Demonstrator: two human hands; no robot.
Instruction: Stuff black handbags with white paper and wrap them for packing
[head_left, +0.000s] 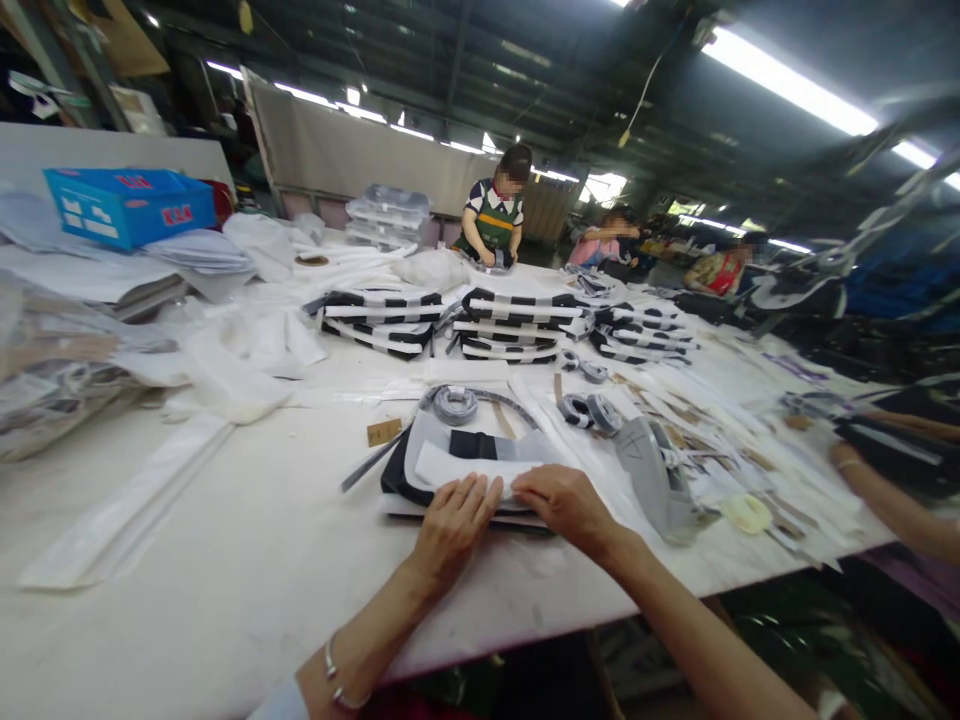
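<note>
A black-and-grey bag (397, 470) lies flat in front of me, a white strip (442, 466) resting across its top. My left hand (459, 525) presses on the near edge of that strip, fingers stretched out and fairly flat. At the strip's right end my right hand (570, 502) has its fingers bent and pinched together on the white material; the fingertips are partly hidden. Just beyond the strip is a black band (474, 444). A coiled grey strap (455, 405) sits at the bag's far side, beside a small brown card (384, 432).
Stacks of black-and-white bags (517, 325) stand farther back on the white table (225, 600). To the right are a grey curved panel (649, 480), rolled straps (600, 412) and loose strips. A blue box (131, 208) is at left. Co-worker's arm (892, 500) reaches in at right.
</note>
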